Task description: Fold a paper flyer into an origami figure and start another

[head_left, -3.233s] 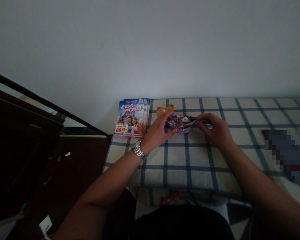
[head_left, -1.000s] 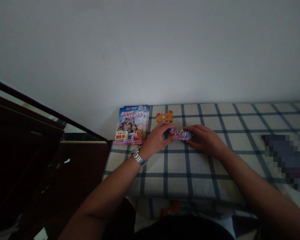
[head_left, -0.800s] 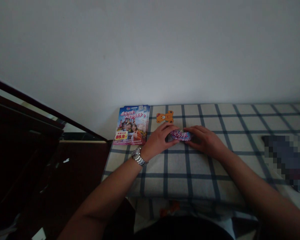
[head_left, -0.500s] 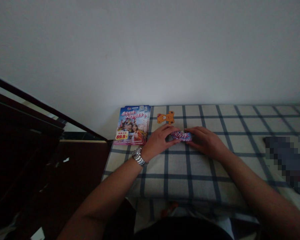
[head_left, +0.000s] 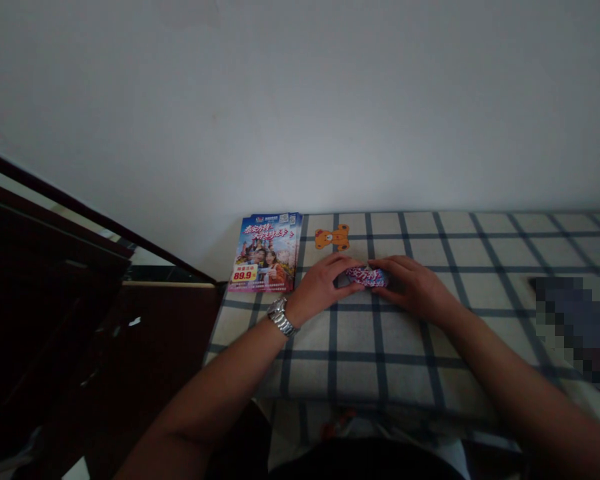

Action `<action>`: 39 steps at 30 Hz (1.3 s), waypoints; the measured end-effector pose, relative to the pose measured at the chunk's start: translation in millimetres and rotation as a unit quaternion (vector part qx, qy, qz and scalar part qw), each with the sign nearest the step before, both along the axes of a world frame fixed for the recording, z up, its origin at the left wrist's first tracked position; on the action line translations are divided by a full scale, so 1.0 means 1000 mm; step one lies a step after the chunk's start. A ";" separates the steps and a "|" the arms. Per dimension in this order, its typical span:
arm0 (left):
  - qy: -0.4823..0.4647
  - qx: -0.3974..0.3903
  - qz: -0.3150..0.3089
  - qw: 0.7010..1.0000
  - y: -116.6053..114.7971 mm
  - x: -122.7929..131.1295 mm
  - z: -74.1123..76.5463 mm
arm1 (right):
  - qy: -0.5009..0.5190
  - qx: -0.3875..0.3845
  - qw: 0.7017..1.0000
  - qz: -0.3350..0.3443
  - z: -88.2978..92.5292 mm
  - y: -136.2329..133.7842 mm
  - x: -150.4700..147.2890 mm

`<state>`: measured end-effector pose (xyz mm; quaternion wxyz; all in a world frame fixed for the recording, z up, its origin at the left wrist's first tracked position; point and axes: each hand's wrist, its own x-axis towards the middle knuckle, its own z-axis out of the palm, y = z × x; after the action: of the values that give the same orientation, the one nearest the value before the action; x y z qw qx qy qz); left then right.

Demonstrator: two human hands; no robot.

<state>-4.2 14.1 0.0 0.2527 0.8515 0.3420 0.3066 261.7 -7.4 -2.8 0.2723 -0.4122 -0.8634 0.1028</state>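
Observation:
Between both hands is a small folded flyer (head_left: 367, 277), printed in blue and pink with large lettering, low over the checked tablecloth. My left hand (head_left: 327, 283), with a metal watch at its wrist, grips the flyer's left end between thumb and fingers. The right end is pinched the same way by my right hand (head_left: 411, 285). To the left of my left hand lies a stack of flyers (head_left: 264, 257) with similar colours and lettering. An orange bear picture (head_left: 333, 237) sits on the cloth just beyond my left fingers.
A checked tablecloth (head_left: 405, 373) covers the table, which meets a pale wall (head_left: 360, 120). At the right edge lies a dark pixelated object (head_left: 580, 327). Dark furniture (head_left: 30, 300) and a dark floor with white scraps are on the left.
Both hands stay on the folded flyer with almost no movement. The whole view has shifted very slightly, and the flyer sits a touch farther right and lower.

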 end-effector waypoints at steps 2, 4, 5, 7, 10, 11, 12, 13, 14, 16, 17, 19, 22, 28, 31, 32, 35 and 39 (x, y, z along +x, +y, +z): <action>0.011 0.003 -0.001 1.000 0.000 0.000 0.000 | 0.002 -0.008 1.000 0.005 -0.001 0.001 0.000; 0.023 0.010 -0.005 1.000 0.001 0.001 0.000 | 0.001 -0.013 1.000 0.008 -0.001 0.001 0.000; 0.028 0.016 -0.007 0.999 0.001 0.001 -0.001 | 0.000 -0.014 1.000 0.010 -0.001 0.001 0.000; 0.035 0.027 -0.010 0.999 0.002 0.001 -0.002 | 0.001 -0.015 1.000 0.013 -0.001 0.002 0.000; 0.037 0.033 -0.010 0.999 0.002 0.002 -0.002 | 0.006 -0.013 1.000 0.013 0.000 0.001 -0.001; 0.036 0.034 -0.009 0.999 0.002 0.002 -0.002 | 0.007 -0.012 1.000 0.012 0.001 0.001 -0.001; 0.036 0.036 -0.007 0.999 0.001 0.002 -0.002 | 0.008 -0.011 1.000 0.011 0.001 0.001 -0.001; 0.035 0.039 -0.003 0.999 0.001 0.002 -0.002 | 0.008 -0.012 1.000 0.011 0.001 0.001 -0.001; 0.036 0.041 -0.001 0.999 0.001 0.002 -0.002 | 0.007 -0.012 1.000 0.011 0.001 0.001 -0.001; 0.040 0.044 0.002 0.998 0.001 0.002 -0.002 | 0.002 -0.011 1.000 0.010 0.000 0.001 -0.001; 0.041 0.044 0.003 0.998 0.001 0.002 -0.002 | -0.001 -0.010 1.000 0.010 0.000 0.001 -0.001; 0.042 0.045 0.004 0.998 0.001 0.001 -0.002 | -0.003 -0.005 1.000 0.010 0.000 0.001 -0.001; 0.036 0.047 0.008 0.998 0.001 0.001 -0.002 | -0.002 -0.002 1.000 0.011 0.000 0.000 -0.001; 0.039 0.036 0.010 0.999 0.001 0.000 0.000 | 0.007 -0.012 1.000 0.008 -0.002 0.003 -0.002; 0.034 0.036 0.003 0.999 0.001 0.000 0.000 | 0.010 -0.004 1.000 0.012 -0.003 0.004 -0.003; 0.032 0.037 0.000 0.999 0.001 0.000 0.000 | 0.012 -0.002 1.000 0.015 -0.002 0.003 -0.003; 0.029 0.039 -0.002 0.999 0.001 0.000 0.000 | 0.015 -0.007 1.000 0.016 -0.001 0.003 -0.004; 0.029 0.046 0.002 0.998 0.001 0.001 0.000 | 0.010 -0.011 1.000 0.011 0.000 0.002 -0.005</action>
<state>-3.2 15.5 -0.2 0.2024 0.8705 0.3360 0.2973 256.8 -4.9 -3.1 0.2756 -0.4046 -0.8638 0.1193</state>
